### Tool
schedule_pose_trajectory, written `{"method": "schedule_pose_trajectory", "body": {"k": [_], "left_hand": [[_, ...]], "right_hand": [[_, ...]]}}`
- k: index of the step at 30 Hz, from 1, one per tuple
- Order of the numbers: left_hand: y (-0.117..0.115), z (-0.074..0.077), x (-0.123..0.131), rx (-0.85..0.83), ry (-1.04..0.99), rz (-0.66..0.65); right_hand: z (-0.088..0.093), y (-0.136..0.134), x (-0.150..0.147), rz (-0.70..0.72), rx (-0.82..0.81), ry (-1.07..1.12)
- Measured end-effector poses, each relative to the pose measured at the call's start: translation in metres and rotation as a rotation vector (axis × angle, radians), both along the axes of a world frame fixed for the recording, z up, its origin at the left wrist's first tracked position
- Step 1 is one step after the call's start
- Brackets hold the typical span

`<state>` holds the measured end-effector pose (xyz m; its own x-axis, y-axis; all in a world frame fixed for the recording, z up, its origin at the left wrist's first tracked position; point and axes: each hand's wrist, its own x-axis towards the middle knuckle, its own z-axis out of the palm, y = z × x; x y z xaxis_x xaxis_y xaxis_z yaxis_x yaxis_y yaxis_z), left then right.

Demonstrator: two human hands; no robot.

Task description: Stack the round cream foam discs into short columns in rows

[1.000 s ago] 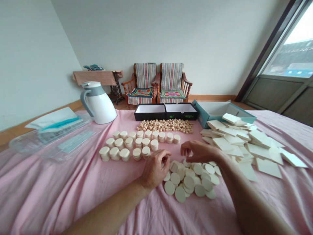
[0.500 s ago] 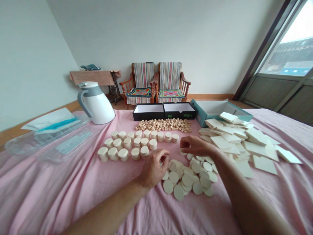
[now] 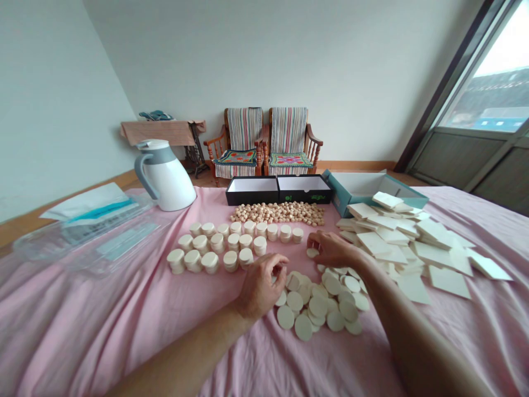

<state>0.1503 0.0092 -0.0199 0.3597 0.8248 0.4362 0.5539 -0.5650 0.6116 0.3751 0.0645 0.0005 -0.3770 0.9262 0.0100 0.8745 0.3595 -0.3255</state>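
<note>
Where the pink cloth comes close to me, it is all wrinkly, and on it lies a heap of round discs. By the left side of the heap is my left hand. Its grip is curled like a loop, and I can't tell if the tips meet or hold anything.

Just past the heap is my right hand. It is bent down over one pale disc, which shows at the fingertips, a little apart from the heap. I can't tell if that grip is pinching the disc or only touching it. To do this bit well, I should hold the disc softly by its edge and have it lie flat. I should also lift that hand well over the heap, so nothing slides.

Past the heap and to its right is a messy pile of flat squares. Past the heap and to its left, stacks of discs stand in three rows. I should go slow near them, because one bump could tip them, I think.

Farther past the heap are lots of small wooden balls, then two black boxes and a blue box. A white jug is far past the heap, off to its left. Farthest from the heap are two chairs.
</note>
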Motion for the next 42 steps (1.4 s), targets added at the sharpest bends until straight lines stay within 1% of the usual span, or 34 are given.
{"method": "schedule_pose_trajectory", "body": {"k": [3, 6, 9, 11, 13, 16, 21, 23, 25, 28, 29, 30, 31, 34, 36, 39, 42], "left_hand": [[0.000, -0.001, 0.000, -0.006, 0.004, -0.001], [0.000, -0.001, 0.000, -0.021, 0.004, -0.003], [0.000, -0.002, 0.000, -0.029, 0.006, -0.002], [0.000, -0.002, 0.000, -0.030, 0.006, -0.002], [0.000, -0.003, 0.000, -0.031, 0.006, -0.005], [0.000, -0.002, 0.000, -0.037, 0.007, -0.007], [-0.001, -0.001, 0.000, -0.041, 0.010, -0.008], [-0.001, -0.001, 0.000, -0.037, 0.010, -0.009], [0.000, -0.002, 0.000, -0.032, 0.006, -0.010], [0.001, -0.004, 0.000, -0.020, -0.010, -0.011], [0.001, -0.004, 0.000, -0.018, -0.015, -0.011], [0.001, -0.005, 0.000, -0.018, -0.018, -0.010], [0.001, -0.005, 0.000, -0.019, -0.019, -0.008], [0.001, -0.003, 0.000, -0.020, -0.012, 0.000], [0.001, -0.002, 0.001, -0.011, -0.009, 0.002], [0.001, 0.000, 0.001, 0.005, -0.007, 0.002], [0.001, 0.000, 0.001, 0.014, -0.007, 0.003]], "right_hand": [[0.003, 0.003, -0.002, -0.083, 0.087, 0.107], [0.005, 0.005, -0.011, -0.152, 0.255, 0.218], [0.001, 0.009, -0.022, -0.218, 0.415, 0.257], [-0.003, 0.013, -0.029, -0.259, 0.477, 0.259], [-0.008, 0.017, -0.032, -0.276, 0.508, 0.256], [-0.016, 0.023, -0.034, -0.257, 0.526, 0.262], [-0.022, 0.026, -0.036, -0.230, 0.486, 0.234], [-0.019, 0.025, -0.036, -0.231, 0.464, 0.216], [-0.013, 0.024, -0.034, -0.251, 0.469, 0.212], [0.001, 0.020, -0.025, -0.333, 0.530, 0.209], [0.006, 0.018, -0.020, -0.352, 0.526, 0.191], [0.010, 0.015, -0.015, -0.352, 0.488, 0.159], [0.013, 0.011, -0.009, -0.324, 0.409, 0.118], [0.019, 0.000, 0.002, -0.115, 0.064, -0.005], [0.021, -0.008, 0.004, -0.009, -0.080, -0.081], [0.023, -0.016, -0.001, 0.011, -0.129, -0.170], [0.026, -0.019, -0.005, 0.025, -0.170, -0.170]]}}
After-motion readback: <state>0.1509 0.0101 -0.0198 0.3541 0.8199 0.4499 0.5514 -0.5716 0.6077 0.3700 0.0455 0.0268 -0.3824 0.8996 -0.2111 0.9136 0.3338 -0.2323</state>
